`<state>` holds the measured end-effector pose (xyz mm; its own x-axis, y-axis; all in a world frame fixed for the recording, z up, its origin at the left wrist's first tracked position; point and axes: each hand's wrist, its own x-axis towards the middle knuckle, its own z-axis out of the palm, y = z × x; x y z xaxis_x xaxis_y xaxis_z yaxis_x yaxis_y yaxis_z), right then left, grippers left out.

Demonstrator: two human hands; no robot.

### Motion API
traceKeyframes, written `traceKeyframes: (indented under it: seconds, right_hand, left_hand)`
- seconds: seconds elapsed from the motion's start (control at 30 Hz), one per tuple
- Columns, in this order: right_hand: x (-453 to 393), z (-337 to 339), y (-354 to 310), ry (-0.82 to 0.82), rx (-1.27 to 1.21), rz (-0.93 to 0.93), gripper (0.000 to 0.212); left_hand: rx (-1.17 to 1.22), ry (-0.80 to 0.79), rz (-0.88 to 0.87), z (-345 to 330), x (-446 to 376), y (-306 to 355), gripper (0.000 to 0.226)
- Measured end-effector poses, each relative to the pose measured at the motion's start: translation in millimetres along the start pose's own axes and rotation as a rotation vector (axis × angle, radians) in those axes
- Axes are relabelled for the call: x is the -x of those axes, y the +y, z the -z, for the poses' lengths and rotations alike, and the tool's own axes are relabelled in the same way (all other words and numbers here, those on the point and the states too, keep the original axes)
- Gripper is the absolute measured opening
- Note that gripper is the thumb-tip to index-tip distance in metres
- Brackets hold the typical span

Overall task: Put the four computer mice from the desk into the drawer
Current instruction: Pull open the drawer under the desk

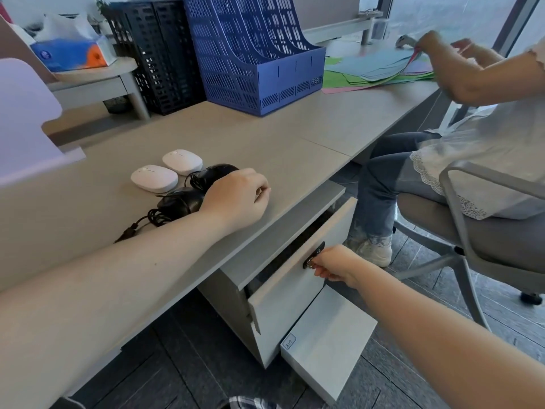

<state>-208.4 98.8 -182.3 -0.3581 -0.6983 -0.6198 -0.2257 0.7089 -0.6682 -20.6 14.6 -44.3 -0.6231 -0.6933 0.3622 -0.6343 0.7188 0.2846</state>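
Observation:
Two white mice [154, 178] [182, 161] lie side by side on the grey desk [295, 149]. Right beside them are two black wired mice [215, 173] [181, 202], their cables bundled toward the desk's front. My left hand [236, 199] rests on the desk as a loose fist, just right of the black mice and partly covering them, with nothing visibly gripped. Under the desk's edge the grey drawer [287, 293] stands a little way out, a dark gap showing along its top. My right hand [333, 265] pinches the black handle [314, 255] on the drawer's front.
A blue file rack [265, 54] and a black one [159, 54] stand at the back of the desk, a tissue box [73, 53] on a shelf at the left. Another person sits on a grey chair [472, 225] to the right, handling coloured paper [377, 69]. A lower drawer [327, 343] juts out below.

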Motion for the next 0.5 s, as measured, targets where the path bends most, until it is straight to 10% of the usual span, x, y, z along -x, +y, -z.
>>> traceKeyframes:
  seconds: [0.5]
  right_hand:
    - [75,67,76,-0.066,0.199,-0.140,0.024]
  left_hand:
    - [-0.080,0.016,-0.023,26,42,15,0.020]
